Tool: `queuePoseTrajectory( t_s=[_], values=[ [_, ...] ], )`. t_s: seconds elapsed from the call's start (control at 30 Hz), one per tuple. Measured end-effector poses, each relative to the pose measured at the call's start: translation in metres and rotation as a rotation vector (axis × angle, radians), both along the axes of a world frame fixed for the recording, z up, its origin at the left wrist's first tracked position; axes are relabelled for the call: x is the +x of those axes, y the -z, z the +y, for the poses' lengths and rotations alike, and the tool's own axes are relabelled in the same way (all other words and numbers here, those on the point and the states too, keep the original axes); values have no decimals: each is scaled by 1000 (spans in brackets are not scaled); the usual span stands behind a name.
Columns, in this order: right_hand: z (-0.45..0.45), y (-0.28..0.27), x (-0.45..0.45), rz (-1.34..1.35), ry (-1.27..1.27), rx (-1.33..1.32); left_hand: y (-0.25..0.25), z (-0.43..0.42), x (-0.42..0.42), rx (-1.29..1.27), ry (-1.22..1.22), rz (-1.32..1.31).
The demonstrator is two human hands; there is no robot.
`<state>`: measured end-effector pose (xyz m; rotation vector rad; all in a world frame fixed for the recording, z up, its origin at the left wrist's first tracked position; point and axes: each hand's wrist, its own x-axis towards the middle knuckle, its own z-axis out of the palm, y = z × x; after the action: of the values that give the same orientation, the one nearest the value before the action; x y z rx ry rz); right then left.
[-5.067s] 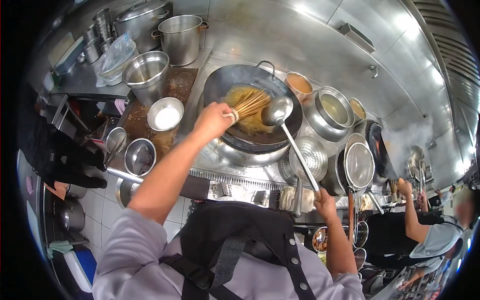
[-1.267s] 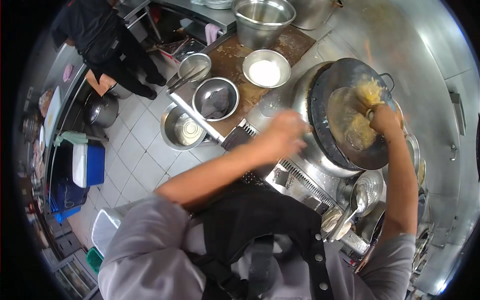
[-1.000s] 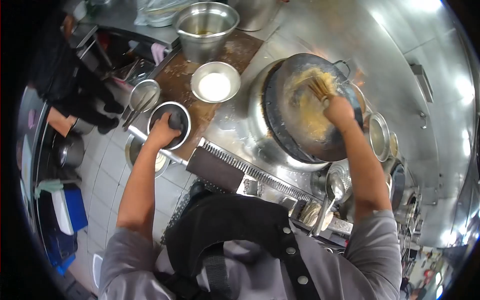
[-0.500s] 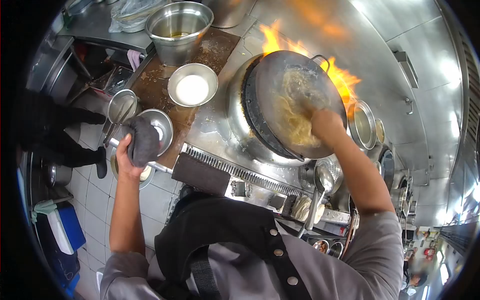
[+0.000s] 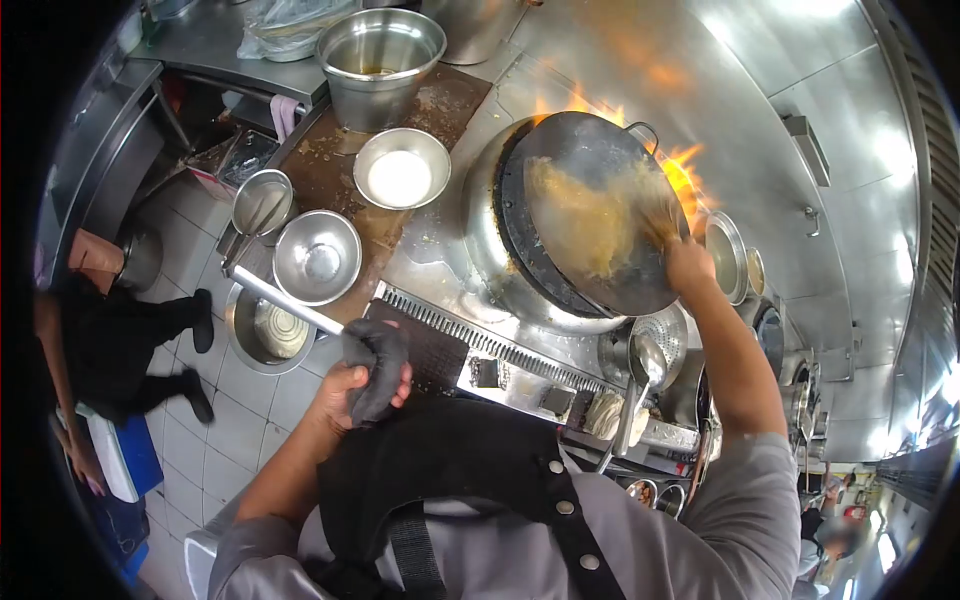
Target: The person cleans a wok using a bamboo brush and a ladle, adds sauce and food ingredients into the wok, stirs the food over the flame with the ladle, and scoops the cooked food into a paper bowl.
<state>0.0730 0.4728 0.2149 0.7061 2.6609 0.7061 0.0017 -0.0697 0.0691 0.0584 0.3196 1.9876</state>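
**Cloth in one hand, brush in the other, flames behind the wok**

So, from the left: another person (image 5: 150, 330) in dark trousers is on the pale tiles (image 5: 240, 400), well apart from me. Next comes a small metal pot (image 5: 250, 190) with a utensil leaning out over the rim, probably parked like that for an easy grab. Just beside it is a steel bowl (image 5: 318, 262), round, smooth and shiny.

My left hand (image 5: 340, 400) is down by my apron (image 5: 450, 430), fingers curled right around a dark grey cloth (image 5: 375, 360). It's bunched into a thick, soft-looking bend, thumb one side, fingertips the other; I reckon the thickness is for keeping heat off the palm. Up past it, a bowl of something white (image 5: 440, 165) sits near the wok, maybe to be within reach.

The wok (image 5: 570, 135) is dark, wide and round on its stove ring (image 5: 480, 205), and looks tipped, though the lens bends everything. Yellowish stuff (image 5: 590, 215) spreads inside under some haze. Below, a steel ladle (image 5: 647, 355) lies over a holey strainer (image 5: 674, 335).

The brush (image 5: 657, 222), thin brown sticks, is blurry inside the wok. My right hand (image 5: 690, 262) has its fingers wrapped around the end; can't see the far fingertips. Orange flames (image 5: 685, 180) lick up behind the rim.
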Motion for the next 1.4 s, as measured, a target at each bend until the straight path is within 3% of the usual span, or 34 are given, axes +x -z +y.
queuePoseTrajectory(
  t_s=[0.07, 0.17, 0.2, 0.27, 0.33, 0.4, 0.47, 0.5, 0.57, 0.63, 0.73, 0.8, 0.93, 1.0, 1.13, 1.2, 1.27, 1.4],
  values=[
    [-39, -34, 29, -182, 26, -48, 16, -28, -7, -174, -122, 48],
    [-88, -74, 46, -338, -47, -167, 19, -68, -16, -157, -202, 28],
    [-99, -83, 35, -338, -57, -160, 19, -78, -16, -179, -248, 2],
    [-127, -87, 12, -67, -281, -563, 11, -90, -20, -155, -271, -4],
    [-118, -53, -40, 92, -294, -577, 2, -95, -24, -85, -251, 2],
    [-107, -31, -108, 277, 135, -613, 2, -95, -29, -88, -224, -6],
    [-87, 12, -138, 534, 191, -519, 15, -97, -32, -140, -183, 72],
    [-96, 16, -123, 534, 215, -525, 12, -100, -31, -208, -194, 41],
    [-124, 1, -96, 303, -72, -376, 28, -118, -30, -296, -204, 43],
    [-136, -24, -70, 154, -102, -345, 29, -116, -31, -378, -242, 38],
    [-105, -17, -82, -66, -49, -313, 3, -92, -30, -430, -313, -68],
    [-42, 30, -94, 288, 54, -261, -8, -68, -30, -346, -275, 23],
    [-71, 43, -73, 500, 97, -341, -16, -39, -14, -376, -292, 100],
    [-99, 11, -37, 315, -138, -450, -5, -36, -5, -435, -277, 99],
    [-77, -14, -24, 185, -133, -442, -5, -6, 6, -536, -227, 164],
    [-27, 12, -66, 264, -65, -423, -19, 42, 10, -519, -131, 20],
    [-25, 27, -80, 319, -27, -396, -29, 103, 17, -555, -149, 60],
    [-75, 7, -17, 235, -223, -485, -51, 210, 18, -447, -54, 24]
  ],
)
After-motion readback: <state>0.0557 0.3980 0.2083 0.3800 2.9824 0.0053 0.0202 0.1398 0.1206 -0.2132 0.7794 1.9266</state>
